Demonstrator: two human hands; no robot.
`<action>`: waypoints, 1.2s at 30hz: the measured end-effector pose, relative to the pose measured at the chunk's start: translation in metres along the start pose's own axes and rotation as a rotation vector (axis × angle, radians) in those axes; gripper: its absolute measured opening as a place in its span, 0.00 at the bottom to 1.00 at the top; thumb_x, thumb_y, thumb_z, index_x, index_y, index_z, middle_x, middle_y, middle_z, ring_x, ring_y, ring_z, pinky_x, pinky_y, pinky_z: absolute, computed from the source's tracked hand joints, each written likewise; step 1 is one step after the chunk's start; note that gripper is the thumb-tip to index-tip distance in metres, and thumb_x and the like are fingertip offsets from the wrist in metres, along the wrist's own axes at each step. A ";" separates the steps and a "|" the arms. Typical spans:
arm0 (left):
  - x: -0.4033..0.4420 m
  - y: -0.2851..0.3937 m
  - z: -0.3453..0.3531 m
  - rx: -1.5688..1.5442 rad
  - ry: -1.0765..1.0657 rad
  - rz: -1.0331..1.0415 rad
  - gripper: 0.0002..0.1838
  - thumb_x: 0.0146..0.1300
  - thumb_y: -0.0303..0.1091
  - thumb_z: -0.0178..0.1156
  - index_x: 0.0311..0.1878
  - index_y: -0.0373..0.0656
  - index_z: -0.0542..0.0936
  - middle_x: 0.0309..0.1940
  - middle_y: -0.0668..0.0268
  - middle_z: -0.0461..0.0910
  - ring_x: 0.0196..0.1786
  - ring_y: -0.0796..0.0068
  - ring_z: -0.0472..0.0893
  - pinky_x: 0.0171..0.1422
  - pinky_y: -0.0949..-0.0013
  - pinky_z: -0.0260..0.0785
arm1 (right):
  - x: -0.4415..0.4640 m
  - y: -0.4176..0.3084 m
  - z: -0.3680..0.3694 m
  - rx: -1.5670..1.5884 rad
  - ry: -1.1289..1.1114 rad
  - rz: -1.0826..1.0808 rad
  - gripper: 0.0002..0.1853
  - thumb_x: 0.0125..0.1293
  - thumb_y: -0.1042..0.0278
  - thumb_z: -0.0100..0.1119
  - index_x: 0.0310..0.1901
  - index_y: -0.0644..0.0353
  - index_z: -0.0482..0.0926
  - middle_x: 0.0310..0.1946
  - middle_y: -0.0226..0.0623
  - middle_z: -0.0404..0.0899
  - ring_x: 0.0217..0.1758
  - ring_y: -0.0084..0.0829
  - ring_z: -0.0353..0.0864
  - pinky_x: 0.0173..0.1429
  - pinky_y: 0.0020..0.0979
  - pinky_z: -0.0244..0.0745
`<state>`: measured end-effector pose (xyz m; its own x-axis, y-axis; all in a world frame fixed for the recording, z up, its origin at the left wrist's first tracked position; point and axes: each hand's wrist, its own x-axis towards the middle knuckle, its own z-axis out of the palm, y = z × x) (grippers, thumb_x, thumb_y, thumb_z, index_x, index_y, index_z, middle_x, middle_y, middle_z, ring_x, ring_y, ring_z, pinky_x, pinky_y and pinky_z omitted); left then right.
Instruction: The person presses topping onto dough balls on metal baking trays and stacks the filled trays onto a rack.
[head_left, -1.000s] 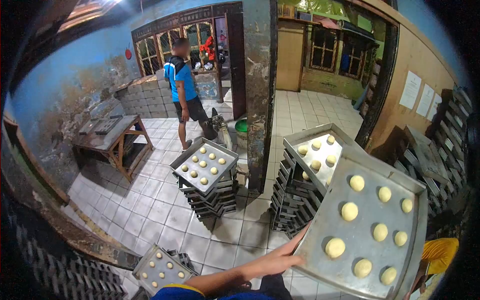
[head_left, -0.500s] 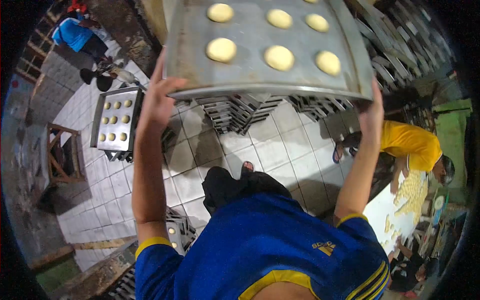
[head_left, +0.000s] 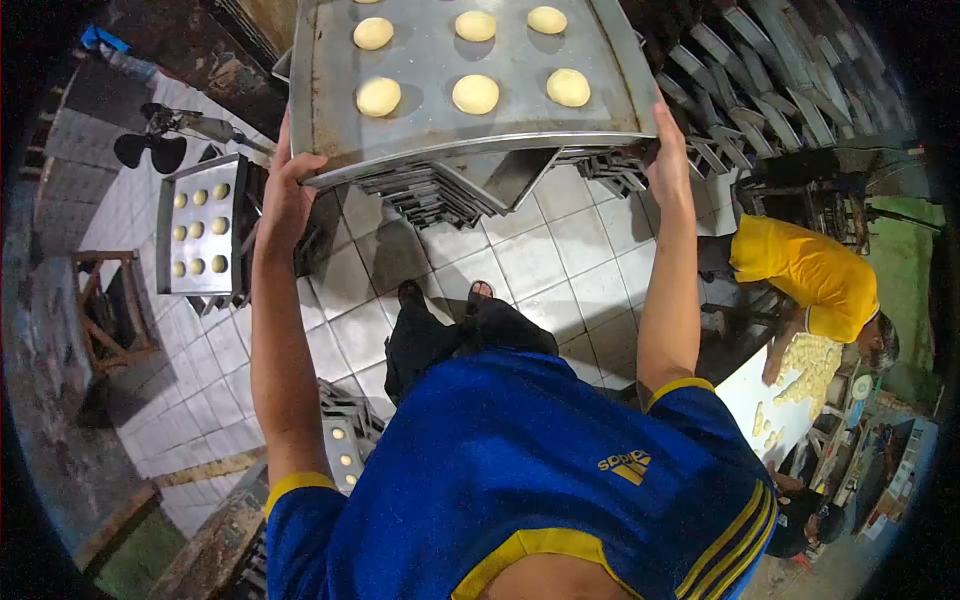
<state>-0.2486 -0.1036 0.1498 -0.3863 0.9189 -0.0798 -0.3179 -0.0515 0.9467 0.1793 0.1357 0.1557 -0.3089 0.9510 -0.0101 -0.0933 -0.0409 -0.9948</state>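
At 12 o'clock the top edge cuts off the tray, which hides part of the left hand. The shirt covers part of a lower tray at 7 o'clock. At 10 o'clock a blue shape is blurred; dough pieces toward 3 o'clock are too small to count.

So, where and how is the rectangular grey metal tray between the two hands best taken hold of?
Probably grip the grey metal tray by its two near corners, from the near side, as the left hand and right hand do: it is wide and shallow, with raised rims, and pale round dough balls likely need level support.
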 end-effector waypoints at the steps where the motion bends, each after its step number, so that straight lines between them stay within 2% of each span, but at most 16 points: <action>1: 0.003 -0.004 -0.001 -0.002 0.000 -0.004 0.54 0.55 0.28 0.61 0.89 0.49 0.53 0.81 0.58 0.64 0.79 0.61 0.70 0.79 0.61 0.67 | 0.000 0.004 -0.003 -0.002 0.002 0.004 0.33 0.83 0.48 0.51 0.81 0.58 0.66 0.78 0.39 0.71 0.76 0.34 0.74 0.75 0.38 0.73; 3: 0.005 -0.004 -0.001 0.099 0.008 -0.006 0.50 0.65 0.37 0.63 0.89 0.52 0.52 0.81 0.57 0.65 0.78 0.58 0.71 0.78 0.56 0.68 | 0.001 0.013 -0.008 -0.013 0.043 0.087 0.35 0.83 0.42 0.52 0.82 0.53 0.66 0.72 0.36 0.77 0.68 0.36 0.82 0.66 0.40 0.81; 7: -0.002 -0.004 -0.007 0.128 0.035 -0.022 0.47 0.74 0.52 0.61 0.89 0.54 0.50 0.77 0.56 0.68 0.74 0.58 0.74 0.74 0.52 0.72 | -0.004 0.017 -0.018 0.034 0.090 0.005 0.35 0.82 0.39 0.50 0.81 0.52 0.67 0.77 0.40 0.69 0.77 0.39 0.71 0.71 0.47 0.78; 9: -0.020 -0.017 -0.046 -0.070 0.109 0.012 0.45 0.78 0.61 0.56 0.89 0.55 0.51 0.71 0.55 0.75 0.68 0.59 0.79 0.70 0.51 0.75 | -0.005 0.027 -0.037 -0.105 0.156 -0.108 0.36 0.82 0.36 0.48 0.81 0.50 0.67 0.78 0.42 0.66 0.80 0.40 0.67 0.74 0.50 0.73; 11: -0.046 -0.026 -0.083 -0.122 0.204 -0.002 0.41 0.80 0.59 0.54 0.87 0.55 0.53 0.64 0.54 0.80 0.62 0.61 0.83 0.67 0.52 0.76 | -0.017 0.037 -0.042 0.139 0.350 0.033 0.38 0.80 0.31 0.43 0.80 0.50 0.68 0.73 0.46 0.72 0.73 0.46 0.73 0.72 0.52 0.72; 12: -0.059 -0.042 -0.109 -0.152 0.330 -0.030 0.40 0.80 0.58 0.54 0.86 0.55 0.55 0.63 0.53 0.81 0.61 0.60 0.83 0.66 0.53 0.76 | -0.025 0.057 -0.063 0.242 0.417 0.106 0.39 0.81 0.30 0.42 0.79 0.52 0.69 0.68 0.43 0.76 0.63 0.40 0.75 0.67 0.48 0.68; 13: -0.071 -0.066 -0.141 -0.199 0.449 -0.057 0.38 0.80 0.57 0.55 0.86 0.54 0.56 0.62 0.53 0.82 0.60 0.59 0.84 0.66 0.53 0.76 | -0.038 0.076 -0.070 0.197 0.564 0.086 0.38 0.81 0.31 0.41 0.78 0.52 0.70 0.68 0.43 0.77 0.61 0.39 0.75 0.67 0.43 0.65; 18: -0.156 -0.186 -0.355 -0.169 1.057 -0.250 0.32 0.77 0.54 0.58 0.77 0.50 0.67 0.67 0.54 0.79 0.65 0.60 0.81 0.65 0.53 0.73 | -0.147 0.227 -0.124 0.221 0.646 0.294 0.34 0.82 0.33 0.47 0.74 0.51 0.74 0.54 0.32 0.79 0.48 0.25 0.74 0.58 0.32 0.71; 23: -0.191 -0.231 -0.522 -0.209 1.179 -0.415 0.40 0.71 0.61 0.58 0.83 0.61 0.62 0.73 0.49 0.73 0.73 0.52 0.74 0.73 0.47 0.66 | -0.307 0.312 -0.046 -0.006 0.593 0.503 0.29 0.83 0.40 0.51 0.66 0.59 0.80 0.47 0.33 0.85 0.35 0.29 0.82 0.35 0.29 0.80; 25: -0.175 -0.238 -0.563 -0.287 1.102 -0.505 0.43 0.69 0.67 0.59 0.83 0.65 0.62 0.78 0.48 0.67 0.74 0.52 0.70 0.78 0.46 0.59 | -0.366 0.378 -0.072 0.092 0.222 0.534 0.31 0.82 0.38 0.52 0.64 0.61 0.81 0.41 0.36 0.86 0.33 0.30 0.84 0.35 0.30 0.81; 29: -0.128 -0.281 -0.632 -0.498 0.987 -0.530 0.45 0.66 0.68 0.62 0.80 0.56 0.67 0.76 0.52 0.69 0.74 0.54 0.70 0.76 0.48 0.61 | -0.379 0.287 0.102 -0.535 0.320 0.774 0.41 0.77 0.26 0.51 0.66 0.61 0.80 0.44 0.36 0.87 0.37 0.26 0.83 0.38 0.27 0.77; 30: -0.118 -0.293 -0.639 -0.575 0.942 -0.395 0.45 0.66 0.67 0.64 0.78 0.50 0.69 0.71 0.54 0.73 0.72 0.57 0.71 0.74 0.45 0.63 | -0.373 0.249 0.144 -0.555 0.298 0.800 0.40 0.77 0.26 0.51 0.66 0.61 0.80 0.44 0.35 0.87 0.38 0.26 0.84 0.38 0.26 0.78; 31: -0.109 -0.306 -0.653 -0.596 0.876 -0.361 0.39 0.67 0.64 0.63 0.72 0.46 0.72 0.61 0.55 0.80 0.59 0.58 0.81 0.56 0.46 0.77 | -0.372 0.229 0.168 -0.572 0.222 0.854 0.40 0.77 0.27 0.52 0.66 0.61 0.80 0.43 0.34 0.87 0.40 0.26 0.86 0.39 0.25 0.78; 33: -0.104 -0.326 -0.670 -0.655 0.952 -0.404 0.27 0.69 0.50 0.62 0.63 0.41 0.75 0.49 0.55 0.82 0.40 0.58 0.85 0.30 0.57 0.77 | -0.374 0.216 0.172 -0.493 0.284 0.804 0.38 0.78 0.29 0.52 0.65 0.61 0.81 0.44 0.35 0.87 0.39 0.25 0.85 0.39 0.25 0.79; 35: -0.109 -0.325 -0.678 -0.374 1.095 -0.560 0.19 0.67 0.37 0.58 0.57 0.37 0.76 0.42 0.55 0.81 0.28 0.60 0.83 0.16 0.65 0.68 | -0.369 0.181 0.203 -0.575 0.323 0.625 0.38 0.80 0.30 0.50 0.66 0.61 0.81 0.44 0.35 0.87 0.40 0.25 0.85 0.42 0.27 0.80; 36: -0.114 -0.330 -0.688 -0.303 1.018 -0.437 0.18 0.64 0.30 0.55 0.56 0.34 0.76 0.41 0.55 0.80 0.32 0.59 0.84 0.22 0.60 0.74 | -0.373 0.171 0.214 -0.561 0.340 0.599 0.36 0.81 0.31 0.48 0.66 0.61 0.81 0.44 0.35 0.87 0.41 0.24 0.84 0.42 0.27 0.80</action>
<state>-0.6956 -0.4610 -0.3680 -0.6683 0.1466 -0.7293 -0.7395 -0.0246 0.6727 0.0756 -0.2912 0.0115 0.1492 0.8612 -0.4858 0.4994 -0.4897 -0.7147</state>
